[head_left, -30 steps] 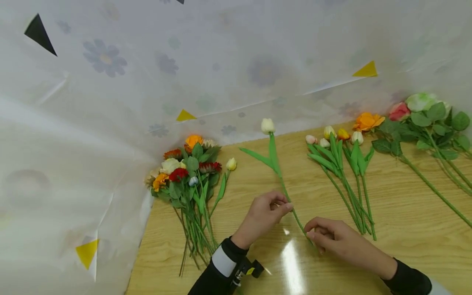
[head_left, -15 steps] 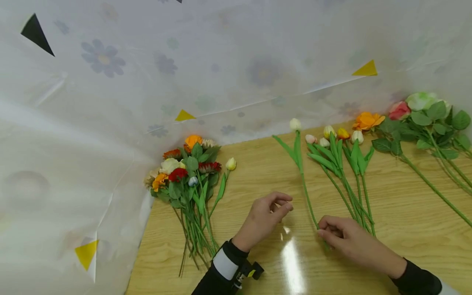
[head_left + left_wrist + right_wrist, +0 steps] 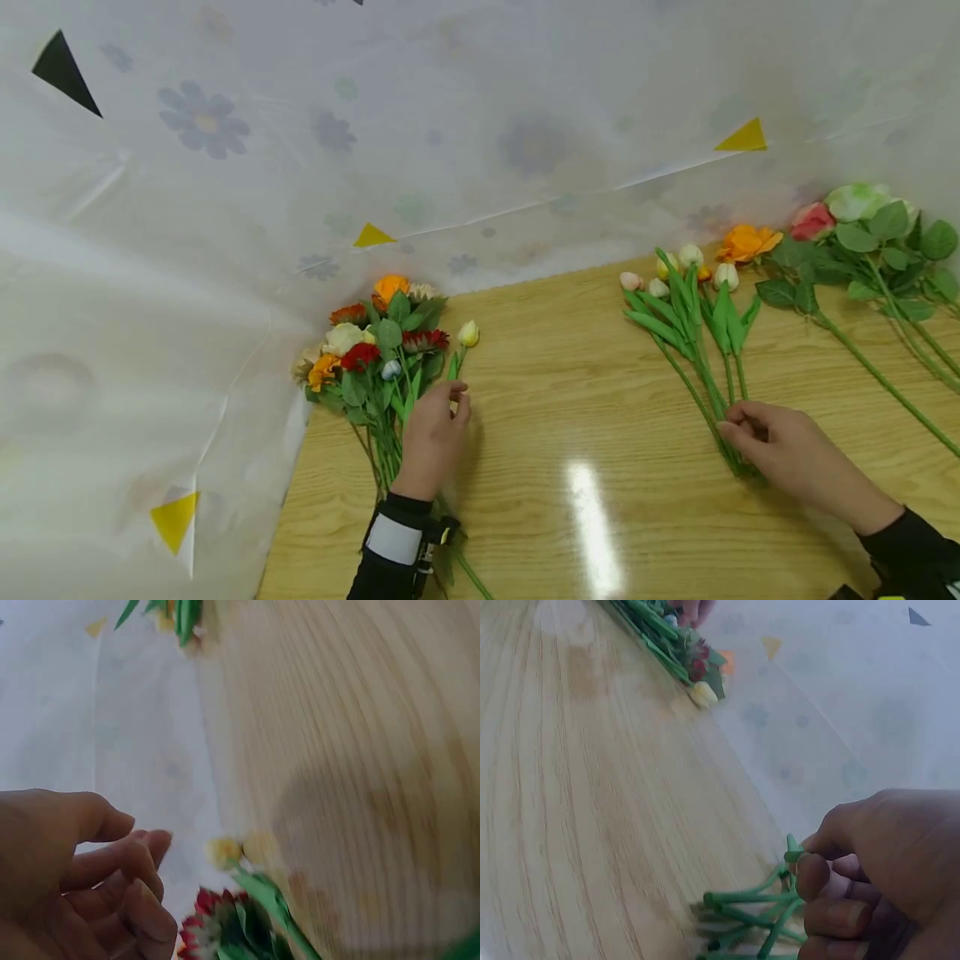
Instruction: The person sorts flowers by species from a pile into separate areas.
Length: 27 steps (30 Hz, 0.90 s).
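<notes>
Two hands, well apart: the left one loose, the right one in a pinch
So the left hand (image 3: 433, 433) is back-up with its fingers relaxed and a bit bent, nothing in its grip, and the wrist cam shows a gap between the digits. That arm comes up from the bottom edge in a black sleeve (image 3: 367, 577). Right hand (image 3: 780, 454) reaches in from the lower right, forearm slanting inward, thumb and forefinger brought together at the tips, other fingers tucked in behind.
</notes>
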Each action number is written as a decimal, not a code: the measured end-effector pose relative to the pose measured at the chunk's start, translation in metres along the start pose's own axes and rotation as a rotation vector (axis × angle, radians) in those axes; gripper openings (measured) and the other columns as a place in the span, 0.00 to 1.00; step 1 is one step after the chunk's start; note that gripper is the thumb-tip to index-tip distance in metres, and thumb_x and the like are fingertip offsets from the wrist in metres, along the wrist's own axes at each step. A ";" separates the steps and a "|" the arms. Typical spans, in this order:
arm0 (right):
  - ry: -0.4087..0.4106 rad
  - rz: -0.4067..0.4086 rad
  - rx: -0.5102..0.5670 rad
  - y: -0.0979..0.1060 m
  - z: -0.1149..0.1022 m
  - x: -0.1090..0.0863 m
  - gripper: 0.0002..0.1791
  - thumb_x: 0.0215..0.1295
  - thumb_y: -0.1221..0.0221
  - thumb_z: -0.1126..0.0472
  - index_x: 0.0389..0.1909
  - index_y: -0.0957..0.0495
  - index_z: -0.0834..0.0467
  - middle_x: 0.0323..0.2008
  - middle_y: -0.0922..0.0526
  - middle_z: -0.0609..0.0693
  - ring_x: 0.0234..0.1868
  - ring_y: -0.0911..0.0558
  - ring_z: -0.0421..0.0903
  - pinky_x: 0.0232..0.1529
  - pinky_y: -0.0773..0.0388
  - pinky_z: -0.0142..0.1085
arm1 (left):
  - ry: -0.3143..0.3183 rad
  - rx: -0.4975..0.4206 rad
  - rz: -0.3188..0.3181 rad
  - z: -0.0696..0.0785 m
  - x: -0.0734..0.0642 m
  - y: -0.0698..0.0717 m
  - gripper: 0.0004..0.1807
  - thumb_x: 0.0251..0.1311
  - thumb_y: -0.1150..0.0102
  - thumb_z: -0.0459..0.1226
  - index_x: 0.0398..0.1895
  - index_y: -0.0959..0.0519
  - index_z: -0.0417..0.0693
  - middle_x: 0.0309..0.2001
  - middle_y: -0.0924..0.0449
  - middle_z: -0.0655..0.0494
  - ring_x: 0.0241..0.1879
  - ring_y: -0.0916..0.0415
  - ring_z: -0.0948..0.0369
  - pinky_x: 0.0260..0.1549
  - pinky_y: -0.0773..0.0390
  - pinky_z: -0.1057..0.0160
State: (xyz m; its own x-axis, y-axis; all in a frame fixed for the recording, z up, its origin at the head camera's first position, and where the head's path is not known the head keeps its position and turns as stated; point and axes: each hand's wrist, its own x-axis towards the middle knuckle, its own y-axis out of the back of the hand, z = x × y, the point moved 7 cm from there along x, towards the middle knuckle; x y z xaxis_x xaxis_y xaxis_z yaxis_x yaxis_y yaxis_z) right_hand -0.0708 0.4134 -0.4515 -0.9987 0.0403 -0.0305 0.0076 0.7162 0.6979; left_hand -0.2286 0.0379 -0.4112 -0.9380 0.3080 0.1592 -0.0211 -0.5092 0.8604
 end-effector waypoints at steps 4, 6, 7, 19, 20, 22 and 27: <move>-0.042 -0.006 -0.051 0.004 0.011 0.003 0.11 0.79 0.45 0.58 0.35 0.22 0.57 0.23 0.31 0.44 0.20 0.37 0.35 0.25 0.43 0.34 | 0.013 0.168 0.046 -0.017 -0.003 0.005 0.11 0.71 0.37 0.38 0.51 0.17 0.43 0.40 0.15 0.50 0.21 0.26 0.63 0.15 0.33 0.67; -0.076 -0.022 -0.068 0.005 0.016 0.003 0.11 0.79 0.45 0.57 0.37 0.20 0.58 0.24 0.30 0.45 0.21 0.36 0.36 0.26 0.43 0.34 | 0.012 0.250 0.054 -0.022 -0.005 0.004 0.11 0.69 0.36 0.38 0.50 0.17 0.41 0.38 0.16 0.47 0.18 0.27 0.59 0.12 0.32 0.63; -0.085 -0.024 -0.073 0.005 0.018 0.003 0.12 0.79 0.45 0.57 0.38 0.20 0.59 0.24 0.29 0.46 0.22 0.36 0.36 0.26 0.42 0.34 | 0.017 0.288 0.048 -0.025 -0.006 0.003 0.11 0.69 0.35 0.38 0.48 0.17 0.40 0.36 0.17 0.46 0.17 0.27 0.57 0.12 0.31 0.61; -0.112 -0.028 -0.055 0.006 0.028 -0.001 0.15 0.81 0.48 0.55 0.44 0.19 0.62 0.25 0.25 0.46 0.22 0.33 0.36 0.26 0.39 0.33 | 0.107 0.533 -0.039 -0.040 -0.004 -0.009 0.13 0.62 0.28 0.40 0.30 0.18 0.39 0.23 0.21 0.44 0.17 0.23 0.48 0.18 0.22 0.48; -0.113 -0.029 -0.052 0.006 0.028 -0.001 0.15 0.81 0.48 0.54 0.44 0.19 0.61 0.25 0.26 0.46 0.22 0.33 0.36 0.26 0.39 0.33 | 0.117 0.530 -0.043 -0.041 -0.004 -0.009 0.12 0.62 0.29 0.39 0.28 0.18 0.39 0.22 0.21 0.43 0.17 0.23 0.48 0.17 0.22 0.48; -0.115 -0.031 -0.049 0.005 0.028 -0.002 0.15 0.81 0.48 0.54 0.44 0.19 0.61 0.24 0.26 0.45 0.22 0.33 0.36 0.26 0.40 0.33 | 0.120 0.522 -0.048 -0.041 -0.003 -0.008 0.12 0.61 0.30 0.36 0.24 0.18 0.40 0.19 0.21 0.43 0.16 0.23 0.48 0.16 0.23 0.48; -0.112 -0.028 -0.040 0.005 0.026 -0.004 0.14 0.81 0.48 0.55 0.43 0.19 0.61 0.23 0.28 0.44 0.21 0.34 0.36 0.26 0.41 0.33 | -0.019 0.544 0.017 -0.034 -0.003 -0.005 0.17 0.62 0.33 0.31 0.16 0.24 0.41 0.15 0.26 0.45 0.12 0.27 0.50 0.11 0.27 0.52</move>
State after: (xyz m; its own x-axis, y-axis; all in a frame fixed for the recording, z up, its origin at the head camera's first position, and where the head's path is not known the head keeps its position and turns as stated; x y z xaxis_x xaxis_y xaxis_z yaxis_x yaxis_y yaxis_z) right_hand -0.0651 0.4351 -0.4663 -0.9866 0.0998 -0.1291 -0.0249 0.6899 0.7235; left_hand -0.2379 0.0124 -0.4324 -0.9303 0.3201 0.1794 0.1805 -0.0264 0.9832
